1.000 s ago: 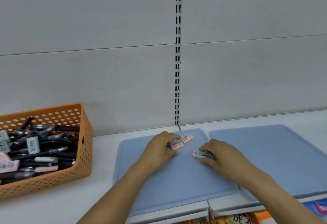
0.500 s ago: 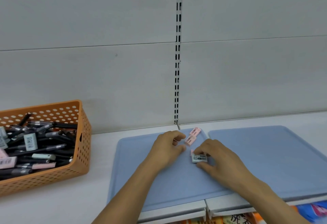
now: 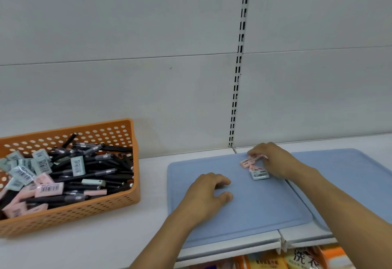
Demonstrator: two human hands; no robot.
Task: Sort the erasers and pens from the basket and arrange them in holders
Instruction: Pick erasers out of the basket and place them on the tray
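Note:
An orange perforated basket (image 3: 118, 201) at the left holds several black pens (image 3: 110, 160) and pink and pale green erasers (image 3: 48, 188). On the left blue tray (image 3: 265, 211), near its far right corner, lie a pink eraser (image 3: 245, 163) and a pale green eraser (image 3: 260, 174) with a second pink one tucked behind it. My right hand (image 3: 275, 160) is curled over this group, and its fingertips pinch another pink eraser (image 3: 257, 158). My left hand (image 3: 209, 192) rests on the tray nearer me, its fingers loosely curled and holding nothing.
A second blue tray (image 3: 347, 162) lies to the right, touching the first. Both sit on a white shelf (image 3: 95, 239) against a grey back panel with a slotted upright (image 3: 237, 90). Packaged goods (image 3: 297, 258) show below the shelf's front edge.
My left hand has let go of the pink erasers and drawn back toward me. My right hand has set down the pale green eraser and reached further back to the pink ones.

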